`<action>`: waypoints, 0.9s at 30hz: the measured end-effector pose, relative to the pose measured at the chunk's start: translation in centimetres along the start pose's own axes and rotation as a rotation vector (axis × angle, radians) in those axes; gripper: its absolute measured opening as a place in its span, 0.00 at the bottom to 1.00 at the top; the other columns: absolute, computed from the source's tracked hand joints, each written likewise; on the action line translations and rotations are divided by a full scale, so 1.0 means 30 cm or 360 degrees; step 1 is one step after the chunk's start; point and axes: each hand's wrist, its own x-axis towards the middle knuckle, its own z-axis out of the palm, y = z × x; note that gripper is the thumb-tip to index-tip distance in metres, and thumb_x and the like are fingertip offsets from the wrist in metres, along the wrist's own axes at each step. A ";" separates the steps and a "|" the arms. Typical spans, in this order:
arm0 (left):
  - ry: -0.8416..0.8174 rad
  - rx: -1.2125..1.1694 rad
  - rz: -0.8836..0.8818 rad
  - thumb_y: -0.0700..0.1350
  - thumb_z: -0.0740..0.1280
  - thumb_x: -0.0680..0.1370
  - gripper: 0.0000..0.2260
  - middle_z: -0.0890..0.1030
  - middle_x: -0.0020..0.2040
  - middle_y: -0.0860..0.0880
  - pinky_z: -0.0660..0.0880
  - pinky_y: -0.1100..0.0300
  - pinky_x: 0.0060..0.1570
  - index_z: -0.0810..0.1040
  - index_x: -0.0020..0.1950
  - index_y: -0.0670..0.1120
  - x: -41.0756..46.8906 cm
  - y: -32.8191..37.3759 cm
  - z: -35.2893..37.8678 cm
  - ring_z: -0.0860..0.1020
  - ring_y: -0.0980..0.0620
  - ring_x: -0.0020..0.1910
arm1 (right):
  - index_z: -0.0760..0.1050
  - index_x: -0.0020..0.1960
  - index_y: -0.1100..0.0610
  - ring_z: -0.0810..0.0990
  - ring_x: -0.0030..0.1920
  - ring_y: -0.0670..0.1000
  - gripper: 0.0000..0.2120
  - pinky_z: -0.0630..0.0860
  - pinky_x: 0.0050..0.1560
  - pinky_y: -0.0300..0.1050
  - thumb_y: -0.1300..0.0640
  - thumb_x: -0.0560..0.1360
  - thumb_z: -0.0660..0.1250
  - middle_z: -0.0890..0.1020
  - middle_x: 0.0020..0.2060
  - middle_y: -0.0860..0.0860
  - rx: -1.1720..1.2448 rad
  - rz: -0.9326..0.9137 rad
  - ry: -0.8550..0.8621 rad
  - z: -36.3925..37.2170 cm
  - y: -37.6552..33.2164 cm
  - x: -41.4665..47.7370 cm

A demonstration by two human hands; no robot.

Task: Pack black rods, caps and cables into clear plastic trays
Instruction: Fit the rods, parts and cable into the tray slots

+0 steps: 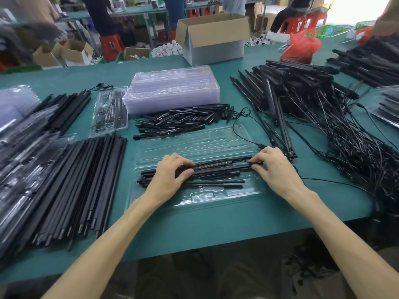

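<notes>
Black rod (218, 167) with pale dots along its face lies lengthwise in the clear tray (205, 198) on the green worktop (194, 231); my left hand (170, 178) and right hand (274, 169) each pinch one end.

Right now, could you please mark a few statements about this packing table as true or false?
1. The left hand and right hand both hold one black rod. True.
2. The front tray is empty. False: several black pieces already lie in it, under the held rod.
3. The cardboard box at the far edge is open. True.
4. The plastic bag is blue. False: it is red.
5. The stack of trays lies to the right of the cables. False: it lies to their left.
</notes>
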 end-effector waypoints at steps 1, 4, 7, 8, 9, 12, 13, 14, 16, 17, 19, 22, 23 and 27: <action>0.0017 0.0016 0.0005 0.46 0.71 0.79 0.07 0.79 0.51 0.55 0.70 0.52 0.62 0.83 0.57 0.50 -0.001 0.002 0.006 0.73 0.54 0.55 | 0.82 0.55 0.57 0.71 0.57 0.49 0.06 0.68 0.55 0.41 0.59 0.78 0.70 0.78 0.50 0.48 -0.0008 0.0006 0.0008 0.002 -0.001 0.001; 0.0039 0.0034 0.0012 0.47 0.70 0.80 0.07 0.77 0.51 0.56 0.69 0.53 0.63 0.83 0.57 0.51 -0.001 0.002 0.012 0.71 0.55 0.55 | 0.83 0.55 0.57 0.71 0.57 0.49 0.07 0.66 0.55 0.39 0.59 0.79 0.70 0.78 0.50 0.48 -0.0040 0.0010 0.0034 0.007 -0.005 0.005; 0.0011 0.0050 0.0010 0.48 0.71 0.79 0.08 0.76 0.52 0.57 0.68 0.52 0.63 0.82 0.57 0.51 0.003 -0.005 0.010 0.70 0.55 0.55 | 0.83 0.55 0.57 0.71 0.57 0.50 0.07 0.65 0.54 0.39 0.58 0.79 0.70 0.78 0.50 0.48 -0.0039 0.0024 0.0028 0.007 -0.006 0.008; -0.0003 0.0055 0.0012 0.49 0.72 0.78 0.09 0.76 0.52 0.57 0.67 0.52 0.64 0.82 0.57 0.51 0.004 -0.007 0.009 0.70 0.55 0.56 | 0.83 0.55 0.57 0.70 0.57 0.50 0.07 0.65 0.54 0.39 0.58 0.79 0.70 0.78 0.50 0.49 -0.0042 0.0028 0.0023 0.007 -0.007 0.009; -0.0015 0.0063 0.0020 0.49 0.72 0.78 0.09 0.76 0.52 0.57 0.67 0.52 0.64 0.82 0.57 0.51 0.006 -0.009 0.009 0.70 0.55 0.56 | 0.83 0.55 0.57 0.70 0.57 0.50 0.07 0.65 0.54 0.39 0.58 0.79 0.70 0.78 0.50 0.49 -0.0045 0.0028 0.0018 0.007 -0.007 0.010; -0.0039 0.0084 0.0058 0.50 0.73 0.77 0.09 0.77 0.51 0.56 0.67 0.50 0.63 0.83 0.56 0.51 0.009 -0.018 0.006 0.72 0.55 0.54 | 0.82 0.54 0.58 0.70 0.56 0.50 0.07 0.66 0.53 0.40 0.56 0.78 0.70 0.79 0.49 0.49 -0.0036 0.0018 0.0007 0.006 -0.012 0.007; -0.0045 0.0085 0.0064 0.50 0.73 0.77 0.09 0.77 0.51 0.56 0.67 0.50 0.63 0.83 0.55 0.51 0.009 -0.021 0.004 0.72 0.55 0.54 | 0.82 0.54 0.58 0.70 0.55 0.49 0.07 0.67 0.54 0.40 0.56 0.78 0.70 0.79 0.49 0.49 -0.0031 0.0016 0.0003 0.005 -0.012 0.006; -0.0047 0.0089 0.0068 0.50 0.72 0.77 0.08 0.77 0.51 0.56 0.68 0.50 0.62 0.83 0.55 0.51 0.009 -0.024 0.003 0.72 0.55 0.53 | 0.82 0.54 0.57 0.69 0.56 0.49 0.08 0.69 0.56 0.42 0.55 0.78 0.71 0.79 0.49 0.48 -0.0026 0.0016 -0.0003 0.003 -0.012 0.003; -0.0033 0.0131 0.0074 0.51 0.72 0.78 0.08 0.77 0.51 0.56 0.68 0.51 0.61 0.83 0.55 0.51 0.008 -0.027 0.006 0.72 0.55 0.53 | 0.82 0.55 0.56 0.69 0.56 0.49 0.10 0.70 0.60 0.45 0.51 0.78 0.70 0.79 0.49 0.48 -0.0010 0.0012 -0.0019 0.000 -0.014 -0.004; -0.0018 0.0175 0.0079 0.52 0.71 0.78 0.08 0.77 0.51 0.57 0.67 0.52 0.61 0.82 0.55 0.51 0.007 -0.029 0.009 0.71 0.55 0.53 | 0.82 0.56 0.55 0.69 0.57 0.49 0.12 0.70 0.62 0.46 0.49 0.78 0.70 0.79 0.50 0.48 -0.0006 0.0003 -0.0030 0.000 -0.016 -0.008; 0.0012 0.0274 0.0082 0.52 0.70 0.79 0.08 0.75 0.52 0.57 0.64 0.54 0.59 0.81 0.56 0.52 0.001 -0.037 0.012 0.70 0.55 0.55 | 0.81 0.60 0.54 0.69 0.59 0.50 0.18 0.68 0.64 0.47 0.43 0.78 0.67 0.78 0.53 0.48 -0.0015 -0.0026 -0.0068 0.005 -0.024 -0.016; 0.0004 0.0320 0.0069 0.53 0.69 0.79 0.09 0.73 0.52 0.56 0.62 0.56 0.58 0.81 0.56 0.52 -0.003 -0.049 0.005 0.69 0.54 0.55 | 0.78 0.65 0.54 0.68 0.61 0.49 0.26 0.65 0.63 0.46 0.37 0.77 0.64 0.76 0.56 0.47 -0.0050 -0.0043 -0.0129 0.012 -0.034 -0.023; -0.0004 0.0322 0.0074 0.53 0.69 0.79 0.08 0.74 0.52 0.56 0.62 0.55 0.58 0.81 0.55 0.52 -0.004 -0.048 0.003 0.69 0.54 0.55 | 0.78 0.66 0.54 0.67 0.61 0.49 0.29 0.64 0.63 0.47 0.34 0.75 0.62 0.76 0.57 0.47 -0.0061 -0.0036 -0.0156 0.012 -0.035 -0.025; -0.0009 0.0340 0.0083 0.53 0.69 0.80 0.09 0.75 0.51 0.54 0.65 0.50 0.59 0.81 0.55 0.50 -0.003 -0.039 0.008 0.71 0.51 0.54 | 0.72 0.70 0.49 0.63 0.66 0.47 0.41 0.56 0.65 0.44 0.24 0.67 0.55 0.72 0.63 0.45 -0.0023 -0.0068 -0.0307 0.010 -0.033 -0.032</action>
